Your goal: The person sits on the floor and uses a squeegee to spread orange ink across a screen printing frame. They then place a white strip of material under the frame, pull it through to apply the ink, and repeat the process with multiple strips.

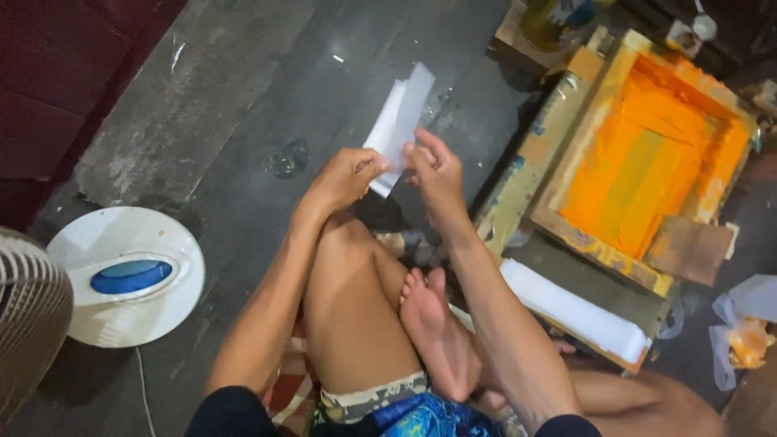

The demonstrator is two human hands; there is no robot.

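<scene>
A crumpled clear plastic bag (740, 336) with something orange inside lies on the floor at my far right, beside the wooden frame (566, 235). At the top edge stands a can (554, 20) whose label shows yellow-green and blue.

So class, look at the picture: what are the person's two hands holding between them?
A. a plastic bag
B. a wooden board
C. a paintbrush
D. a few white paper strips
D: the left hand and right hand both pinch the white paper strips, raised above the dark floor.
</scene>
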